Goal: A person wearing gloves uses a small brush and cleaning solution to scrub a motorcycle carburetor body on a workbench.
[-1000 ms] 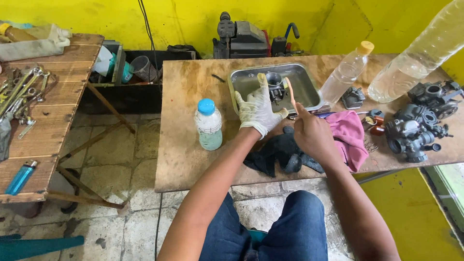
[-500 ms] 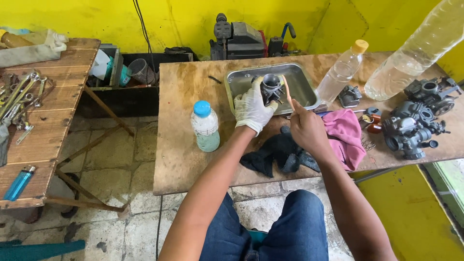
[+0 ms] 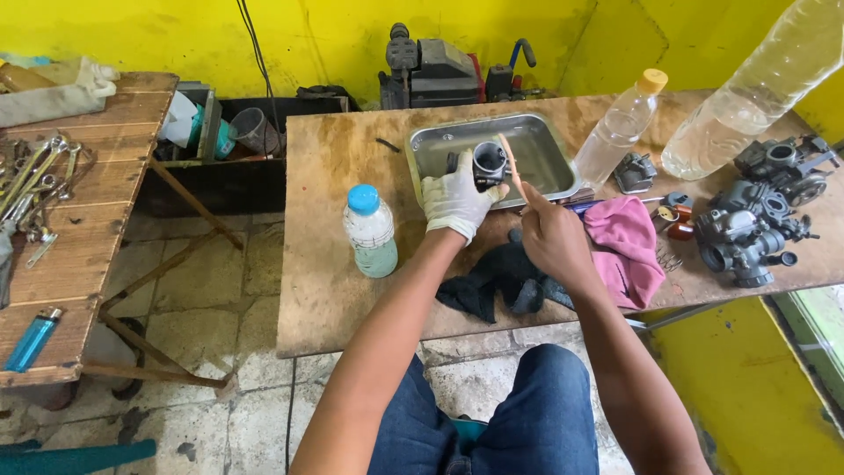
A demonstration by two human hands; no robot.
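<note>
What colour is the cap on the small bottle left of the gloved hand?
Blue cap, seen in the head view.

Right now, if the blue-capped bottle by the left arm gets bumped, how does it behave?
The blue-capped bottle stands upright on the plywood table, looks only partly filled with greenish liquid, so probably bottom-weighted. Narrow base: a firm knock likely tips it, and being round it would likely roll.

Shiny metal tray (image 3: 422, 149); rough stained wooden table (image 3: 325, 264); matt pink cloth (image 3: 629, 246); clear plastic bottle (image 3: 620, 132).

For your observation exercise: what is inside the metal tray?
Bare wet metal shows in the tray. The gloved left hand holds a dark part over it, hiding the floor beneath.
</note>
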